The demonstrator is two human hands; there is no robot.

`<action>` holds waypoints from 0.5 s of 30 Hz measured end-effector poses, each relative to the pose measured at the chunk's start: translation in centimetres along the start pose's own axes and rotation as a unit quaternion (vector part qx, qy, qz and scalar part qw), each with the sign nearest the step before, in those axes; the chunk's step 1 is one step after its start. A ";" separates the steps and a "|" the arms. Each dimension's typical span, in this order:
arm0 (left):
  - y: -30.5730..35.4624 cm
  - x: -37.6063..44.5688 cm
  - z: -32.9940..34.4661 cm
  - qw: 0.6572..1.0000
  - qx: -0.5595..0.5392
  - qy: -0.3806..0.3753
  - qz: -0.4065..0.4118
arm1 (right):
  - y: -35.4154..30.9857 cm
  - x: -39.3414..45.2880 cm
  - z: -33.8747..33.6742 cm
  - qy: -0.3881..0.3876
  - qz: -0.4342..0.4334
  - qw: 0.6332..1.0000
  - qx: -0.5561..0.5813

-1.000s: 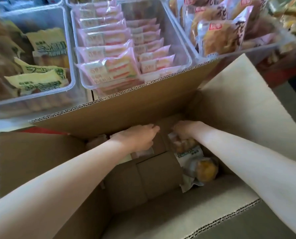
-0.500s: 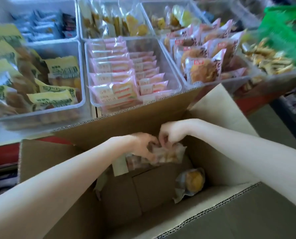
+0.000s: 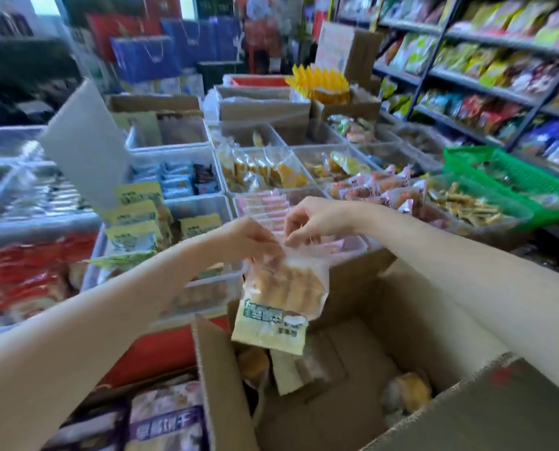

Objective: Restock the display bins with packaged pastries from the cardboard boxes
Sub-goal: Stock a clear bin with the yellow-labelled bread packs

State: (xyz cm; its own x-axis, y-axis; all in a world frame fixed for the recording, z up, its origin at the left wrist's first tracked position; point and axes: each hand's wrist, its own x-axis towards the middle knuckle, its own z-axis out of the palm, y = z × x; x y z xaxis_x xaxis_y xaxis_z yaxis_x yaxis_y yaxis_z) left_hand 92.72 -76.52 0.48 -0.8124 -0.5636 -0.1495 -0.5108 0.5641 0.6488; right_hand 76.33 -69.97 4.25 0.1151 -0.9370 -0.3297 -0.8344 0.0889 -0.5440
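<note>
A clear pastry packet [image 3: 279,299] with a pale yellow and green label hangs above the open cardboard box [image 3: 411,323]. My left hand [image 3: 248,239] and my right hand [image 3: 317,219] both pinch its top edge. Inside the box lie another flat packet [image 3: 292,369] and a round yellow pastry packet [image 3: 408,390]. Behind my hands stand clear display bins: one with yellow-green labelled packets [image 3: 135,222], one with pink packets [image 3: 265,203], one with brown pastries in pink-edged wrappers [image 3: 382,190].
A green basket [image 3: 528,183] of snacks stands at the right, under shelves of bagged goods [image 3: 486,60]. More bins and cardboard boxes [image 3: 265,105] fill the back of the table. Purple-labelled packs [image 3: 164,418] lie at the lower left beside the box.
Both hands have lifted the pastry packet out of the box to above its rim. My view has tilted upward, showing the shop behind the bins.
</note>
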 end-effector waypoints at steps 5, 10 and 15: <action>-3.7 -3.3 -6.1 0.944 -0.228 0.231 -0.061 | -3.6 1.3 -0.8 0.280 0.030 0.954 0.099; -7.1 -3.9 -8.8 0.741 -0.560 0.342 -0.142 | -4.1 1.9 -0.5 0.192 0.097 0.944 0.250; -8.2 -2.0 -9.5 0.603 -0.680 0.381 -0.172 | -5.8 5.3 1.6 0.040 0.073 0.918 0.387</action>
State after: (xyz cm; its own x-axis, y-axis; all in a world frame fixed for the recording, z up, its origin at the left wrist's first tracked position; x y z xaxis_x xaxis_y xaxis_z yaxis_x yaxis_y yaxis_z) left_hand 101.16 -85.77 2.58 -0.0957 -0.9119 -0.3990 0.5111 -0.3890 0.7664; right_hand 82.63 -74.90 4.37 -0.0324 -0.9152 -0.4017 -0.2009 0.3997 -0.8944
